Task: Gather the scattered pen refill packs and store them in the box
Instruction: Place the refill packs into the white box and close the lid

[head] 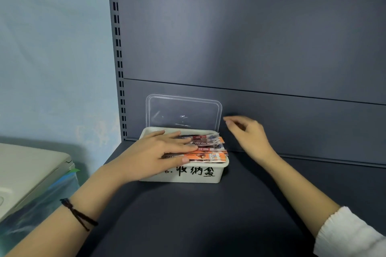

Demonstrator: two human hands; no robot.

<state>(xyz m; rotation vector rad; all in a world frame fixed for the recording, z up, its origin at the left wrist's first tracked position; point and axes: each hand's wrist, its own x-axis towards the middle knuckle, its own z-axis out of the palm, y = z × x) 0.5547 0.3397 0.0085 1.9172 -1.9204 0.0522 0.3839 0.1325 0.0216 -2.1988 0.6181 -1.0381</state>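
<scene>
The white storage box [211, 175] stands on the dark grey shelf [208, 219], near the rear left corner, with black handwritten characters on its front wall. Its clear plastic lid [183, 110] is off and stands upright behind the box, leaning against the grey back panel [261, 37].

The pen refill packs [211, 157], orange and white, lie stacked flat inside the box. The stack reaches rim level, and the pack ends at the right slightly overhang the rim.

Left hand [154, 152]: palm down on top of the packs, fingers straight and spread. The grip is not closed; the hand presses flat on the stack. A dark cord bracelet [79, 214] sits on this wrist.

Right hand [248, 133]: in the air just to the right of the lid and above the box's rear right corner, touching neither. Fingers are loosely curled; the grip holds nothing. A white sleeve [353, 233] covers the forearm.

A slotted upright [118, 48] borders the back panel on the left. A pale lidded container [31, 171] stands beside the shelf at left.
</scene>
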